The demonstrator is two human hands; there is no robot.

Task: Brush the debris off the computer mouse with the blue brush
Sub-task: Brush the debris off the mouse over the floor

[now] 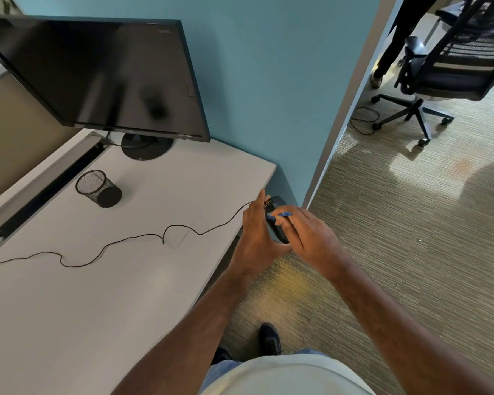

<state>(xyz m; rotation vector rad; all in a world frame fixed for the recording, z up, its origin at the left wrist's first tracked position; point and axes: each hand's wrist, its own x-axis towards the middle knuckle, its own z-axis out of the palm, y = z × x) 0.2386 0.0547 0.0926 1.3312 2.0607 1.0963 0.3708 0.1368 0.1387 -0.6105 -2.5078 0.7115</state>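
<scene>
A black computer mouse [275, 203] is held in the air just past the desk's right edge, above the carpet. My left hand [255, 233] grips it from the left side, fingers and thumb curled round its body. Light specks of debris show on the mouse's top near the front. My right hand [308, 235] pinches the blue brush [283, 214], whose blue end lies across the top of the mouse. Most of the brush is hidden by my fingers. The mouse's thin black cable [131, 238] trails left over the white desk [126, 295].
A black monitor [97, 72] stands at the back of the desk, with a black mesh pen cup [97, 188] lying on its side in front. A teal partition is behind. An office chair [451, 67] and a person's legs [394, 41] are on the carpet at far right.
</scene>
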